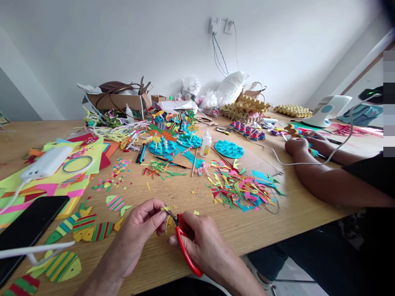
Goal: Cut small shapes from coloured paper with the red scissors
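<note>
My left hand pinches a small yellow paper piece low at the table's near edge. My right hand grips red-handled scissors, whose blades meet the yellow piece. Striped paper fish lie to the left on the wooden table, and a second striped fish lies near the front left corner.
A pile of coloured paper scraps lies beyond my right hand. A glue bottle, turquoise foam discs, coloured sheets, a black phone and a cardboard box crowd the table. Another person's arms rest at right.
</note>
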### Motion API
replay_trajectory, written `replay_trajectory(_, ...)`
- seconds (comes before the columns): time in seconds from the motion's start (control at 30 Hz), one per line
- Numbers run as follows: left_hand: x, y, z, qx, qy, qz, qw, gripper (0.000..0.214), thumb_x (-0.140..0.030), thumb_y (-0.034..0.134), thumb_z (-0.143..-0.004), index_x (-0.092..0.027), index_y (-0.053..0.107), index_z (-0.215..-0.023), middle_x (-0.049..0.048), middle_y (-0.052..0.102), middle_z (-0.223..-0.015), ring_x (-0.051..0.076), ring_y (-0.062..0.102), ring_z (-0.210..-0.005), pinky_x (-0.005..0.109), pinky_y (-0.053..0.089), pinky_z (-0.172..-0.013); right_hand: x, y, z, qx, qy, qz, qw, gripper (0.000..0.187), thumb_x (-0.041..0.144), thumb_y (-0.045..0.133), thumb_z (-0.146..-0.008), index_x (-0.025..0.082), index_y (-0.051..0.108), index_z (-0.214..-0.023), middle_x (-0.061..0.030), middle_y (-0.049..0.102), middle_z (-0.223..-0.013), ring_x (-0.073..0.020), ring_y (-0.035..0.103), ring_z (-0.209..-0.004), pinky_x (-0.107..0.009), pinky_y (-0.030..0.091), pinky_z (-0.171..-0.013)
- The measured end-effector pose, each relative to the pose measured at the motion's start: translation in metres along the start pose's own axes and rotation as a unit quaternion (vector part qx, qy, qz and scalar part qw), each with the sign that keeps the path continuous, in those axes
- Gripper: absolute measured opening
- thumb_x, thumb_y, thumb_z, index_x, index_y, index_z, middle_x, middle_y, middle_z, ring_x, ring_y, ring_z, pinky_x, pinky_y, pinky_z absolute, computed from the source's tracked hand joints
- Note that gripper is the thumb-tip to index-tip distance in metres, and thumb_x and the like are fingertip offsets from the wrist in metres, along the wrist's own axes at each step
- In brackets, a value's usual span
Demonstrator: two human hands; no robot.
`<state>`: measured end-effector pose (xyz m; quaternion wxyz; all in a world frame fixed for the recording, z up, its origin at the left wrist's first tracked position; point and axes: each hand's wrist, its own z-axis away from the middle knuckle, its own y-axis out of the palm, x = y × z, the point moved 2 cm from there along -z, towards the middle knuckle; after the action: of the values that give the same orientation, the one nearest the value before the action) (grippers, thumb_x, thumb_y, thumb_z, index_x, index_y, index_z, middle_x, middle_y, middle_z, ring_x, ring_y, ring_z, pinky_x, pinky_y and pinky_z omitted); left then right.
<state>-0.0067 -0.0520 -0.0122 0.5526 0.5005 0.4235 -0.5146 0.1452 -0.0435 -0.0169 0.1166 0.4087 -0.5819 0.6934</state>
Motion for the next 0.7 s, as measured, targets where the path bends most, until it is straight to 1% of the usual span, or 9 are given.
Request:
replay_trajectory(0.3,0.004,-0.0002,0.0001,0.011,-0.017,-0.005,1.0,0.013,-0.03,0.06,-0.074,-0.017,0.057,-0.071,-0.0034,0.054,-0.058,0.012,0.045,-0.057,0.024,0.039,-0.055,-0.002,0.0022,-0.0016,-0.011,-0.001,-0.006,1.0,0.04,0.05,0.054,-0.079,0.02,0.036,-0.06,0.0054,0.038,-0.052,-0.0083,0.03,-0.047,-0.02,0.02,-0.047)
replay_trajectory(0.47,0.0023,-0.0005,-0.0005,0.01,-0.012,-0.007,1.0,0.013,-0.029,0.061,-0.073,-0.017,0.057,-0.07,-0.004,0.054,-0.056,0.011,0.044,-0.056,0.023,0.037,-0.053,-0.0039,0.0018,-0.0004,-0.01,-0.003,-0.014,1.0,0.04,0.049,0.054,-0.079,0.02,0.036,-0.059,0.0061,0.036,-0.051,-0.008,0.03,-0.047,-0.02,0.019,-0.047)
replay_trajectory(0.7,0.0022,-0.0027,-0.0014,0.006,-0.002,-0.015,1.0,0.011,-0.027,0.059,-0.075,-0.018,0.058,-0.071,-0.0043,0.054,-0.056,0.011,0.044,-0.057,0.022,0.038,-0.054,-0.0055,0.0,-0.0008,-0.009,0.003,-0.009,1.0,0.042,0.051,0.054,-0.078,0.02,0.036,-0.057,0.0066,0.034,-0.049,-0.008,0.027,-0.046,-0.02,0.019,-0.045)
